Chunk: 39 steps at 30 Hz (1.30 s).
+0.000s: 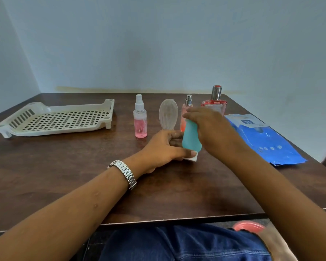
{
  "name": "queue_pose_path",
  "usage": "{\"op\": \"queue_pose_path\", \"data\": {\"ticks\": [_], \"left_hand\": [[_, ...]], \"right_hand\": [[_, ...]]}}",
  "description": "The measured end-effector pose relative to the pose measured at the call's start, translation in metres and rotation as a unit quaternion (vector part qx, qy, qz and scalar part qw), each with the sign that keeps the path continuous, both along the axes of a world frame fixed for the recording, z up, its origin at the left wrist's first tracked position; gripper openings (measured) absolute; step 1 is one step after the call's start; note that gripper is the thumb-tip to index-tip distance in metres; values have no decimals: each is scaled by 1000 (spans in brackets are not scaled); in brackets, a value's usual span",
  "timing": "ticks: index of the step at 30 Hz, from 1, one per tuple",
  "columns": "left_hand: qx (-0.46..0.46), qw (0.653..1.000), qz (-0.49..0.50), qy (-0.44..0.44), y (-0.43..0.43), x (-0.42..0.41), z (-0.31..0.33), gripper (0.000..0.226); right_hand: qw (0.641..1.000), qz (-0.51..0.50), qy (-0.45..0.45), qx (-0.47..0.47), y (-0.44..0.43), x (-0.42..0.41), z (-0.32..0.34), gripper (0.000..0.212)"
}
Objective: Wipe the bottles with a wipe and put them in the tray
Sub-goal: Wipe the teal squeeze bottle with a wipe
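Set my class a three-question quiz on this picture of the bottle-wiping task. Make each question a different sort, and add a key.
1. True or false: the tray holds no bottle.
2. What colour is the held bottle, gripped by the left hand and the right hand? A) red B) teal C) clear
3. Fill in: the blue wipes pack lies on the ___ side of the table.

Key: 1 true; 2 B; 3 right.
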<state>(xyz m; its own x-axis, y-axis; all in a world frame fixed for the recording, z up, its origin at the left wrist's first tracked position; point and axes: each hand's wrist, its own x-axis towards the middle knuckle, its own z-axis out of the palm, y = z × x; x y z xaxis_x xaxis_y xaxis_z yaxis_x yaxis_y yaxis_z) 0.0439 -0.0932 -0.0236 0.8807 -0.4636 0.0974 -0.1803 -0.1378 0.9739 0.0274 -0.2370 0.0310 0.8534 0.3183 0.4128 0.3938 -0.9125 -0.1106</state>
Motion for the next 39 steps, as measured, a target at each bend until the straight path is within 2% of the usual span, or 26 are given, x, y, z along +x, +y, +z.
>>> {"op": "queue_pose_path", "data": {"ticks": [3, 7, 12, 15, 22, 27, 31, 36, 39], "left_hand": [[4, 1000, 1, -12, -1, 0, -1, 33], [8, 999, 20, -40, -2, -1, -4, 17], [-4, 999, 16, -29, -2, -4, -1, 26], [-6, 1000, -5, -27, 0, -5, 2, 34], [-9, 1000, -10, -1, -1, -4, 2, 32], [3, 1000, -13, 8, 1, -1, 1, 41], [6, 1000, -13, 10, 1, 0, 0, 45], [-2, 1000, -12, 16, 1, 1, -2, 47], [-21, 1000, -9, 21, 1, 1, -3, 44]], "right_hand": [[997, 36, -13, -70, -4, -12, -13, 54], [991, 75, -21, -111, -5, -16, -30, 57], [994, 108, -6, -9, -10, -30, -36, 64], [992, 123, 17, 6, -8, -44, -34, 69], [985, 144, -76, -63, -27, -22, -28, 70], [983, 108, -151, -14, -33, 16, -25, 49], [985, 38, -165, 44, -33, 33, -24, 35], [988, 41, -149, 21, -28, 13, -36, 49], [987, 79, -142, -10, -24, -7, -44, 49]]}}
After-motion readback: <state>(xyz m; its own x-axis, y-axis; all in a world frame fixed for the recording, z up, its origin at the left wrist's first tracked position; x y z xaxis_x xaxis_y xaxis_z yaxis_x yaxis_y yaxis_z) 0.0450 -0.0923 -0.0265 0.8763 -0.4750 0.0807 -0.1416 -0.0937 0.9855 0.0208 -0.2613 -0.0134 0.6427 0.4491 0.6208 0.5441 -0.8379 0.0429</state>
